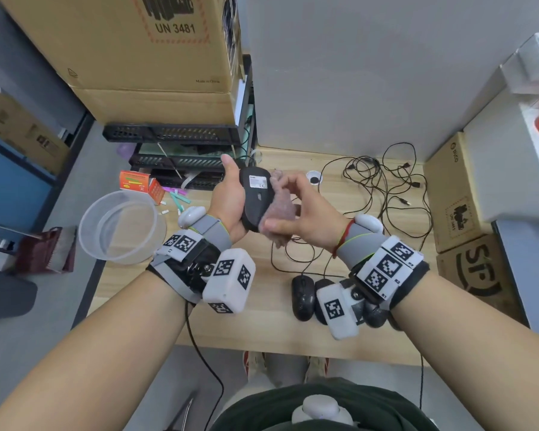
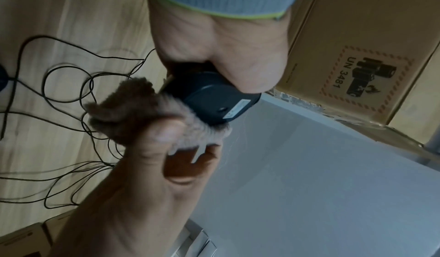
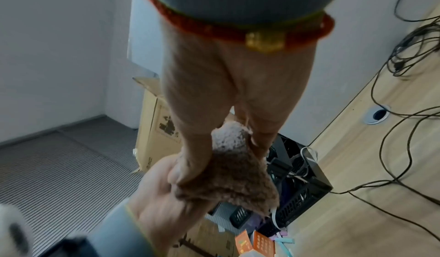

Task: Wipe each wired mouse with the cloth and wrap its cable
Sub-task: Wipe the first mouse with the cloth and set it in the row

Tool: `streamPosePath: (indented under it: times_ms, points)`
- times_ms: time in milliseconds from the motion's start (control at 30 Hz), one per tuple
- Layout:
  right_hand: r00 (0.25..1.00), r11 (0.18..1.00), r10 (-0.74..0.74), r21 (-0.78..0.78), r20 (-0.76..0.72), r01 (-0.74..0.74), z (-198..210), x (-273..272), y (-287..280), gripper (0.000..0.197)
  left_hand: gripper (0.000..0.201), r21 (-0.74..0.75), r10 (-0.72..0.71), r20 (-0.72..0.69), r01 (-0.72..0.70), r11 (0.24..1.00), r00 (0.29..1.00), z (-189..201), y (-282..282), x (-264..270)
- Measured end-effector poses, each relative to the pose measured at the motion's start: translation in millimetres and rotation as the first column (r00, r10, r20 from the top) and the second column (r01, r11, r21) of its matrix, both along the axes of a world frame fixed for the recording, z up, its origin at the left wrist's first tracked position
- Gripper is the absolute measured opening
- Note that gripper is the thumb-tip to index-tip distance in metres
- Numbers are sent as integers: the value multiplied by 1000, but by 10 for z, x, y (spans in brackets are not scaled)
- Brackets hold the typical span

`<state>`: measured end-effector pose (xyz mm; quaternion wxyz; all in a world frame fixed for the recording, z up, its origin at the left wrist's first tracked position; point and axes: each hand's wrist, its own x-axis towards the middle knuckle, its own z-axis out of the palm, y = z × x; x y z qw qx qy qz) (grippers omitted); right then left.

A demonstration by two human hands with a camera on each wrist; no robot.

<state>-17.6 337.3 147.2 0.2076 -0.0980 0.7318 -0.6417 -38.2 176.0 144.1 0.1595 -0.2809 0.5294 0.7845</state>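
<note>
Above the wooden table, my left hand grips a black wired mouse with its underside and label facing up. My right hand pinches a brownish-pink fuzzy cloth and presses it against the mouse's right side. In the left wrist view the cloth touches the mouse, with my left palm over it. The right wrist view shows the cloth bunched under my right hand's fingers, and the mouse is hidden.
Several other black mice lie at the table's front right, partly behind my right wrist. Their tangled cables spread over the back right. A clear plastic tub, black trays and cardboard boxes ring the table.
</note>
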Motion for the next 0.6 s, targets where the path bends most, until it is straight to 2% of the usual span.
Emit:
streamPosePath:
  times_ms: [100,167,233,300,367,467,600]
  points:
    - [998,999,-23,-45,58,26,-24,47,-113,83,98,-44,28,6,-27,999,1000,50,-8,-37]
    - [995,996,-73,-35,67,76,-56,52,-158,84,97,-106,26,-11,-27,994,1000,91,-13,-74]
    - [992,990,-102,-89,79,109,-80,59,-157,73,94,-135,7,-3,-8,991,1000,141,-27,-75]
    - [978,970,-158,-164,135,180,-72,33,-122,46,96,-132,-56,5,56,990,998,143,-24,-46]
    - [958,952,-219,-173,188,251,-83,-55,-63,23,90,-164,-85,6,85,983,996,123,16,8]
    - [942,949,-297,-65,155,310,-142,-195,18,21,77,-178,-111,2,110,978,994,77,97,78]
    - [920,928,-369,-6,134,373,-193,-312,69,19,85,-83,-273,14,274,958,962,75,161,162]
